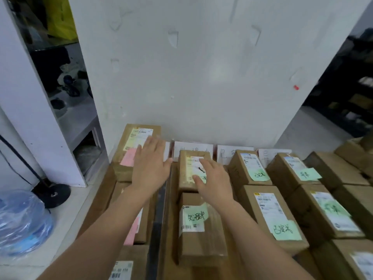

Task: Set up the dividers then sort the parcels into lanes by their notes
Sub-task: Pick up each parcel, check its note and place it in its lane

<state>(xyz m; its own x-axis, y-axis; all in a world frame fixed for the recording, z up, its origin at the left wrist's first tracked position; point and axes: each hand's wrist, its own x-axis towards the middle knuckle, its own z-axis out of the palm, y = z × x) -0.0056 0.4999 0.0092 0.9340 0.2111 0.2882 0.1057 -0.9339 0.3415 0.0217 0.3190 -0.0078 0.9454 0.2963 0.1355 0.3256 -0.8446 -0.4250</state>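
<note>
Brown cardboard parcels lie in rows running away from me toward a white wall. My left hand (150, 164) is spread with straight fingers over the far left parcel (133, 142), which carries a pink note and sits on top of another box. My right hand (212, 176) rests flat on the far parcel of the second row (187, 168), covering part of its green note. A dark upright divider (159, 215) runs between these two rows. Nearer me lies a parcel with a green handwritten note (194, 216). White lane cards (193, 147) stand against the wall.
More parcels with green notes (285, 230) fill the rows to the right. A blue-tinted plastic bag (22, 221) and a black round lamp base (54, 194) sit on the floor at left. A white shelf unit (40, 118) stands at left.
</note>
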